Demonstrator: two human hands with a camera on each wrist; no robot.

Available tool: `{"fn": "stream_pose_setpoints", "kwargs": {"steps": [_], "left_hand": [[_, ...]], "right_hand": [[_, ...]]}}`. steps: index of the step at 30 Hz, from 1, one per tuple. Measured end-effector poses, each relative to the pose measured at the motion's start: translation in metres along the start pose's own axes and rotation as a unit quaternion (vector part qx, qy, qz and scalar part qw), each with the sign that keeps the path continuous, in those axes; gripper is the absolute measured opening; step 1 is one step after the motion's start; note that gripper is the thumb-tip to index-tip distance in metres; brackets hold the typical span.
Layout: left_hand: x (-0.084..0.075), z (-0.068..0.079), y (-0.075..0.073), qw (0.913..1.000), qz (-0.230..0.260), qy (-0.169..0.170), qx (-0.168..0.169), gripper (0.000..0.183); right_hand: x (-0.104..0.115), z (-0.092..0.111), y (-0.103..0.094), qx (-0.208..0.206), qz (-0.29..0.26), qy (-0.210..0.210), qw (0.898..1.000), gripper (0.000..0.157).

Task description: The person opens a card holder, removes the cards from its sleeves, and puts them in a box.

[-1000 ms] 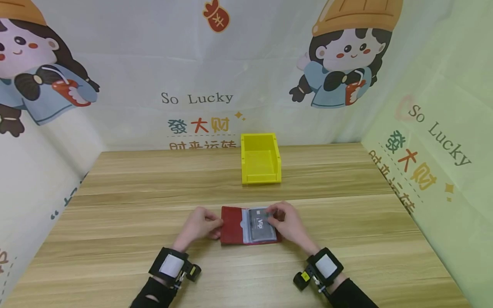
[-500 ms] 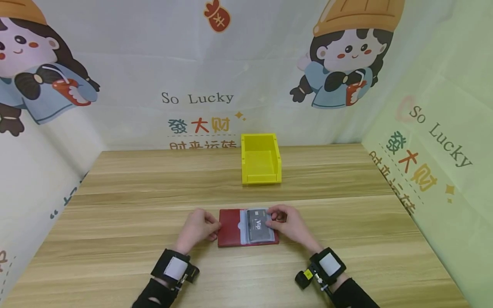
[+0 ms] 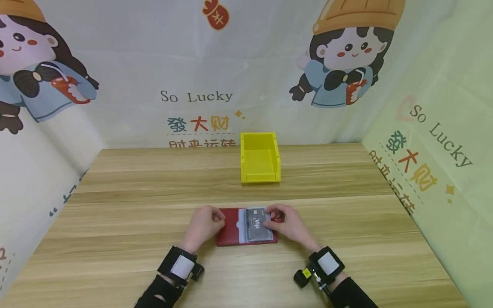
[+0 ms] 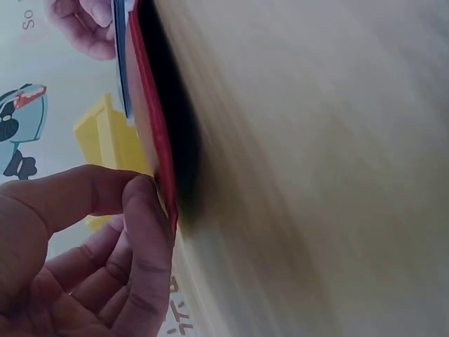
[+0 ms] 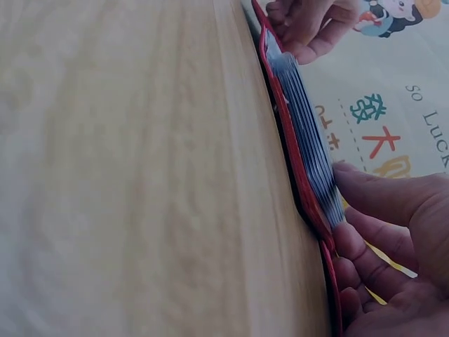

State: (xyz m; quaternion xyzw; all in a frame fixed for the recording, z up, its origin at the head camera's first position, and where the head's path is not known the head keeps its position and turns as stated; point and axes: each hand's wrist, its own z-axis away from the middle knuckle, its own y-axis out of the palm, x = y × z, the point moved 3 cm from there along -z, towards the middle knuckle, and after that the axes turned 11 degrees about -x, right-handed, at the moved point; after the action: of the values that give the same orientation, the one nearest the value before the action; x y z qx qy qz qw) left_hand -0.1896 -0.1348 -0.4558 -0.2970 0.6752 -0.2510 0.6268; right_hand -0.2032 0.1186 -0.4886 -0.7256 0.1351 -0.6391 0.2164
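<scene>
A red card holder point(image 3: 230, 226) lies open on the wooden table, its cover spread to the left. Clear sleeves on its right half hold a grey card marked "Vip" point(image 3: 257, 224); the right wrist view shows a stack of sleeves point(image 5: 305, 119) edge-on. My right hand point(image 3: 289, 223) pinches the right edge of this stack, thumb on top and fingers below. At the left, my left hand point(image 3: 205, 226) is over the cover's edge. Its thumb and forefinger tips meet against the inner face of the red cover point(image 4: 149, 112); whether they pinch any of it is unclear.
Behind the card holder, a yellow bin point(image 3: 260, 158) stands near the table's back edge. Printed cloth point(image 3: 127, 85) hangs at the back and sides. The wooden table point(image 3: 135, 192) spreads around the hands.
My left hand has moved from the cover's left edge rightward over the cover. The card holder has shifted slightly left, and my right hand stays at the sleeves.
</scene>
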Motion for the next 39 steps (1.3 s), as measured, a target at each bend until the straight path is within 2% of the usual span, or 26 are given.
{"fn": "stream_pose_setpoints", "kwargs": {"steps": [4,11,15,21,32,39], "left_hand": [[-0.009,-0.002,0.005,0.9996,0.004,0.005,0.026,0.007],[-0.016,-0.009,0.019,0.9968,0.033,-0.011,0.071,0.012],[-0.019,-0.01,0.026,0.9959,0.056,-0.008,0.071,0.013],[-0.02,-0.013,0.034,0.9953,0.08,-0.012,0.053,0.012],[-0.019,-0.012,0.037,0.9927,0.104,-0.025,0.054,0.011],[-0.017,-0.013,0.038,0.9916,0.112,-0.029,0.059,0.012]], "right_hand": [[0.002,-0.003,0.0,0.008,0.009,0.002,1.0,0.032],[0.006,-0.004,0.002,0.015,0.018,0.005,1.0,0.034],[0.008,-0.004,0.003,0.015,0.018,0.004,1.0,0.033],[0.01,-0.004,0.004,0.016,0.027,0.007,0.999,0.033],[0.01,-0.006,0.005,0.017,0.037,0.02,0.999,0.031],[0.009,-0.006,0.005,0.018,0.031,0.012,0.999,0.032]]}}
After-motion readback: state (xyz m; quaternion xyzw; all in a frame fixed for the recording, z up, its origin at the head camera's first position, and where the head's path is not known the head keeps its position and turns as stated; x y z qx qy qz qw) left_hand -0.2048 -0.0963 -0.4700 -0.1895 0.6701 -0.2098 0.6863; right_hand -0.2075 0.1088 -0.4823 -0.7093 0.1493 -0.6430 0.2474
